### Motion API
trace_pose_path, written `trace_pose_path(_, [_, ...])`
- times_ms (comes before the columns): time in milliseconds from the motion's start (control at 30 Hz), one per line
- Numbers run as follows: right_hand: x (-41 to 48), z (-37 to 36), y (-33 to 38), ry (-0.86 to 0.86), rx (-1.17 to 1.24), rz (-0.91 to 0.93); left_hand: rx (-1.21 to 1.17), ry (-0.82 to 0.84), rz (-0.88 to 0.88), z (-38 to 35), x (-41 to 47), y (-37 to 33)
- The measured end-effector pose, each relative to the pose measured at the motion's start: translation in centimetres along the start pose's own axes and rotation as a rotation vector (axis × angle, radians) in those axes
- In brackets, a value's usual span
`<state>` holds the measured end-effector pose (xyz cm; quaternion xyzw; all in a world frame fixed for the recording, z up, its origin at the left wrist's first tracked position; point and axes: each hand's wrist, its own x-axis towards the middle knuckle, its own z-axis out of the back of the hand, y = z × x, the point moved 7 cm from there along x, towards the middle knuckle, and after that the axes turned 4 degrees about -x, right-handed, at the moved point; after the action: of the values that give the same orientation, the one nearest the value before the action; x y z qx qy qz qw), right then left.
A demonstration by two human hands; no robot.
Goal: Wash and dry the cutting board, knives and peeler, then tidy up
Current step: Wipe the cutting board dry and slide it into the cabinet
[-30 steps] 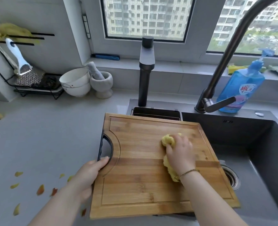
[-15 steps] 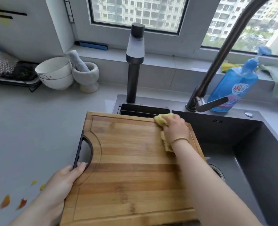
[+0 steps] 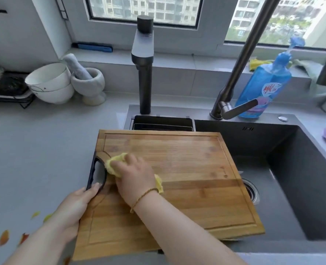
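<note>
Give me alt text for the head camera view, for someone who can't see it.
A right hand wipes a yellow cloth over a wooden cutting board lying partly over a dark sink, while the left hand holds its left edge.

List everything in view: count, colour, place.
counter: 1, grey, left
sink: 1, dark grey, right
cutting board: 1, brown wood, spanning counter and sink
cloth: 1, yellow, on board by handle cutout
faucet: 1, dark grey, behind sink
second tap: 1, grey-black, behind board
detergent bottle: 1, blue, behind faucet
bowls: 2, white, stacked, back left
mortar and pestle: 1, pale stone, beside bowls
peel scraps: several, orange-yellow, counter lower left
rack: 1, black, far left
left grip: 1, bare hand, holds board at cutout
right grip: 1, bare hand, presses cloth
</note>
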<state>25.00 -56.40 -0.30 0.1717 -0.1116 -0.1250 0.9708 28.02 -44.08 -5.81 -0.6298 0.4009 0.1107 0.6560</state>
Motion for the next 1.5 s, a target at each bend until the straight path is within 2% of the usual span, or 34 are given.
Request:
trace_pose_path(67, [-0.7, 0.6, -1.3, -0.113, 0.018, 0.034, 0.001, -0.003, 0.005, 0.2, 0.0, 0.0])
trace_pose_path(100, [-0.8, 1.4, -3.4, -0.148, -0.011, -0.009, 0.004, -0.002, -0.001, 0.3, 0.1, 0.0])
trace_pose_path(200, [-3.5, 4.7, -14.6, -0.151, -0.190, -0.444, 0.014, 0.023, -0.022, 0.7, 0.6, -0.2])
trace_pose_path(267, [-7.3, 7.2, -20.1, -0.194, -0.143, -0.767, 0.017, 0.043, -0.026, 0.5, 0.8, -0.3])
trace_pose_path(300, [-8.6, 8.1, -21.2, -0.230, -0.125, -0.861, 0.016, 0.042, -0.035, 0.4, 0.9, -0.3])
trace_pose_path(367, [-9.0, 7.9, -20.5, -0.217, -0.163, -0.925, 0.029, 0.037, -0.053, 0.3, 1.0, -0.2])
trace_pose_path(400, [-8.3, 7.5, -18.8, -0.198, -0.131, -0.907, 0.037, 0.033, -0.055, 0.3, 1.1, -0.2])
trace_pose_path(433, [-7.1, 6.7, -16.0, -0.194, -0.106, -0.811, 0.043, 0.029, -0.054, 0.2, 1.1, -0.2])
trace_pose_path(500, [-4.8, 3.7, -7.9, -0.212, -0.082, -0.502, 0.050, 0.026, -0.053, 0.1, 1.2, -0.4])
trace_pose_path(533, [-4.2, 2.4, -3.2, -0.230, -0.122, -0.286, 0.054, 0.027, -0.057, 0.1, 1.3, -0.5])
trace_pose_path(600, [-4.2, 0.5, 1.2, -0.134, -0.017, -0.120, 0.058, 0.029, -0.058, 0.1, 1.2, -0.9])
trace_pose_path(667, [-5.3, 1.4, -0.8, -0.183, -0.073, -0.168, 0.050, 0.041, -0.060, 0.1, 1.0, -1.0])
trace_pose_path(733, [-7.8, 3.0, -7.3, -0.151, -0.220, -0.387, 0.051, 0.055, -0.066, 0.2, 1.0, -1.0])
trace_pose_path(833, [-14.1, 7.5, -16.4, -0.227, -0.240, -0.724, 0.041, 0.074, -0.075, -0.1, 1.0, -1.2])
trace_pose_path(933, [-15.9, 8.9, -18.4, -0.202, -0.253, -0.881, 0.056, 0.052, -0.123, -0.4, 1.4, -1.6])
trace_pose_path(1000, [-13.8, 7.9, -16.0, -0.227, -0.170, -0.854, 0.068, 0.039, -0.122, -0.4, 1.5, -1.3])
trace_pose_path(1100, [-8.6, 5.6, -6.7, -0.369, -0.084, -0.520, 0.081, 0.029, -0.097, -0.6, 1.6, -1.0])
trace_pose_path(1133, [-7.5, 4.3, -3.0, -0.366, -0.044, -0.385, 0.084, 0.028, -0.099, -0.7, 1.7, -1.0])
trace_pose_path(1200, [-6.5, 1.5, 2.4, -0.251, -0.028, -0.207, 0.098, 0.022, -0.126, -0.9, 1.7, -1.6])
trace_pose_path(1267, [-6.8, 0.1, 3.9, -0.148, -0.064, -0.116, 0.101, 0.010, -0.126, -1.0, 1.8, -1.5])
trace_pose_path(1300, [-7.2, -0.2, 2.9, -0.150, -0.064, -0.089, 0.097, 0.012, -0.106, -1.0, 1.8, -1.2])
trace_pose_path(1367, [-8.0, 1.0, -0.2, -0.192, -0.077, -0.145, 0.095, 0.026, -0.071, -1.1, 1.5, -0.3])
trace_pose_path(1433, [-9.4, 3.0, -5.4, -0.211, -0.170, -0.365, 0.091, 0.032, -0.070, -1.3, 1.5, -0.1])
trace_pose_path(1500, [-12.2, 4.5, -12.1, -0.102, -0.218, -0.631, 0.083, 0.037, -0.089, -1.3, 1.6, -0.4])
